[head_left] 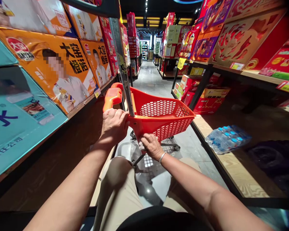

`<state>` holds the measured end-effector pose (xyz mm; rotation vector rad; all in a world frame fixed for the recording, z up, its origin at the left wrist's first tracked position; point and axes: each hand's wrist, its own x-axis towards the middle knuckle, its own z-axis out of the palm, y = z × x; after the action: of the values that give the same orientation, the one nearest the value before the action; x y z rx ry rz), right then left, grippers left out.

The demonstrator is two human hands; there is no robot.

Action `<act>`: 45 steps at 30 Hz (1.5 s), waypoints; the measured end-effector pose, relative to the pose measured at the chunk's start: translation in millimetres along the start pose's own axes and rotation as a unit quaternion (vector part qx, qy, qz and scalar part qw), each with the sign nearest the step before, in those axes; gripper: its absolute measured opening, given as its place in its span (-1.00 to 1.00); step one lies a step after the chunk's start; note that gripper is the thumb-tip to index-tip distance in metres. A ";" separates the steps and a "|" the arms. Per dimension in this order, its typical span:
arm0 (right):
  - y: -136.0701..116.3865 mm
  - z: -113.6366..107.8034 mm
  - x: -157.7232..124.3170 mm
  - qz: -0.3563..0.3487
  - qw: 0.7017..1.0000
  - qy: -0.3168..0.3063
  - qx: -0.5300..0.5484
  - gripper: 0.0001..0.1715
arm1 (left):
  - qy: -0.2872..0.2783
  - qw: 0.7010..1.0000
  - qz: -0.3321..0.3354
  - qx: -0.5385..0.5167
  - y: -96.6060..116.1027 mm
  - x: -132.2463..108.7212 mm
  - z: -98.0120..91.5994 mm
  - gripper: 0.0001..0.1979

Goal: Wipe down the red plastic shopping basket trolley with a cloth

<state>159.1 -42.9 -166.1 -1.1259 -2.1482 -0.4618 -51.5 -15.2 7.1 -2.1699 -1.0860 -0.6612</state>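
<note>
An orange-red shopping cart (163,119) with a perforated basket stands in the aisle before my knees. My left hand (114,123) is wrapped round the cart's near edge, just below its orange handle (113,96) and beside a grey metal post (122,64). Lower down, my right hand (152,146), with a silver bracelet (162,157) at the wrist, presses a whitish cloth (141,145) against the basket's near lower side. Most of the cloth is hidden under the fingers.
Shelves of orange cartons (50,64) and a teal carton (24,122) line the left. Red gift boxes (212,99) and shrink-wrapped bottles (227,138) sit on the right shelving. A tiled aisle (150,72) runs ahead between them.
</note>
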 end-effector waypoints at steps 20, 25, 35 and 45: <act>128.2 -41.8 0.4 0.180 0.979 0.096 0.003 -0.66 | -0.043 0.999 -0.016 -0.019 -18.3 -4.2 1.8 -0.63; 115.7 -42.3 1.3 0.242 0.961 0.135 0.002 -0.50 | 0.084 0.990 -0.085 -0.068 18.0 2.1 0.7 -0.32; 62.0 -2.4 11.6 0.138 0.986 0.076 0.054 -0.69 | -0.133 0.990 0.032 -0.017 53.0 22.4 39.2 -0.32; 87.3 -24.3 -22.4 0.329 0.938 0.090 0.062 -0.61 | -0.134 0.989 0.044 -0.033 42.2 15.2 37.0 -0.29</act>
<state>249.7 -20.6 -163.6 -1.5632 -1.4955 -0.1100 -2.6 -0.8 -20.8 -2.3998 -1.1063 -0.3777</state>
